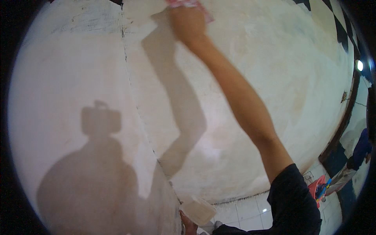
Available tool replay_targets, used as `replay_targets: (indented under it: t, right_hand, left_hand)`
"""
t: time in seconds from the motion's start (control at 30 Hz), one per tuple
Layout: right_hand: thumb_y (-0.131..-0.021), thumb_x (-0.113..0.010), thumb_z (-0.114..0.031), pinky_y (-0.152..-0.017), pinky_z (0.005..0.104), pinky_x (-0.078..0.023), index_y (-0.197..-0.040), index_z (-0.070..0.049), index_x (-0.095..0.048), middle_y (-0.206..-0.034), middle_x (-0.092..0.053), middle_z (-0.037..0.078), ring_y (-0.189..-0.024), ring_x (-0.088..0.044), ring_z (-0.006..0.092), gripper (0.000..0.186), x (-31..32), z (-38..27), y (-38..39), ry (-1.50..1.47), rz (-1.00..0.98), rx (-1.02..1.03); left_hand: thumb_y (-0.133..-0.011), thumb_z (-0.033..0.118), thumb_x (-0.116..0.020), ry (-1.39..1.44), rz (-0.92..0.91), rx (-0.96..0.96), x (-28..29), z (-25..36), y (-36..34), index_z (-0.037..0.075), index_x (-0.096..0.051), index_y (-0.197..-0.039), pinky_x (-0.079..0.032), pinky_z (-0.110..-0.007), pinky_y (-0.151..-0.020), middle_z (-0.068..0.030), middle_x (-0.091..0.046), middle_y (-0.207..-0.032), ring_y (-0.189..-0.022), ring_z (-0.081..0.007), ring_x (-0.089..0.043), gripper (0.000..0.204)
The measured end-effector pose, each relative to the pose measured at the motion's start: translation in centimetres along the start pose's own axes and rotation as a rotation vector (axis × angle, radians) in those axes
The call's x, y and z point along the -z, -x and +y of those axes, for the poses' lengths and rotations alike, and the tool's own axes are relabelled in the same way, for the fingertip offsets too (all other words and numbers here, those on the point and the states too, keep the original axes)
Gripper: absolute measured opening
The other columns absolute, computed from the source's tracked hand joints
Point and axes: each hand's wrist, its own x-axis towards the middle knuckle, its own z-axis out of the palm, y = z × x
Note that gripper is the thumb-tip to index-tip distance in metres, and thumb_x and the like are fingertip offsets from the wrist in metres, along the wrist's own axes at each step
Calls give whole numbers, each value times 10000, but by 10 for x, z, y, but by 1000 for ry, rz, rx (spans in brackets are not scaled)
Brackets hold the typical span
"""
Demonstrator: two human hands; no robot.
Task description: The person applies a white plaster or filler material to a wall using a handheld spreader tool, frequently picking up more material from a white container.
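Observation:
My right hand reaches up to the top of the pale, mottled wall, closed on a pink patterned cloth against its surface. My arm crosses the view from the lower right and casts a shadow on the wall. At the bottom centre my left hand, partly cut off by the edge, holds a beige rectangular plastic container low beside a cracked vertical seam in the wall.
White floor tiles run along the wall's base. At the right are a red bucket with blue items, another person in a blue top and light trousers, a lamp and black-and-white checkered patterning higher up.

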Motion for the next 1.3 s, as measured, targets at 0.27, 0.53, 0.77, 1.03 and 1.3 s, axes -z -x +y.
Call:
replay_targets:
  t: [0.27,0.53,0.77,1.03,1.3]
  right_hand:
    - [-791,-589,-118,-593,408,-544,-822,-65,-700,-736,-686,129,-677,-688,317,127,18,-67,-14,-208,88,-34]
    - [-803,-581,-133,-552,436,-515,-769,-75,-690,-742,-686,147,-677,-688,303,128,-10,31,-22,66,202,-202]
    - [-782,-579,-108,-595,437,-541,-810,-77,-697,-830,-700,140,-735,-691,323,125,18,-85,13,-330,-66,152]
    - [-857,-544,-197,-609,502,-504,-768,-60,-667,-717,-647,178,-674,-650,365,205,53,144,6,294,240,-488]
    - [-784,-597,-158,-526,431,-506,-751,-92,-713,-696,-687,144,-638,-683,293,138,-31,68,-1,319,178,-161]
  left_hand:
    - [-976,578,-249,-66,1,34,-30,-8,-2,105,-445,-1381,-417,-483,-1024,-119,-537,-1330,-1233,-349,-498,653]
    - [-975,578,-258,-91,41,49,-27,-8,-1,104,-449,-1376,-423,-482,-1018,-114,-540,-1324,-1230,-346,-500,649]
    - [-973,578,-274,-112,71,34,-33,-8,2,106,-457,-1365,-432,-477,-1009,-105,-545,-1314,-1224,-336,-506,640]
    - [-985,541,-280,-173,-14,-6,-26,-2,-13,118,-469,-1346,-437,-453,-1010,-71,-545,-1312,-1201,-305,-520,588]
    - [-989,521,-267,-61,-25,3,-17,-3,-17,113,-463,-1350,-424,-454,-1028,-97,-539,-1313,-1220,-312,-508,579]
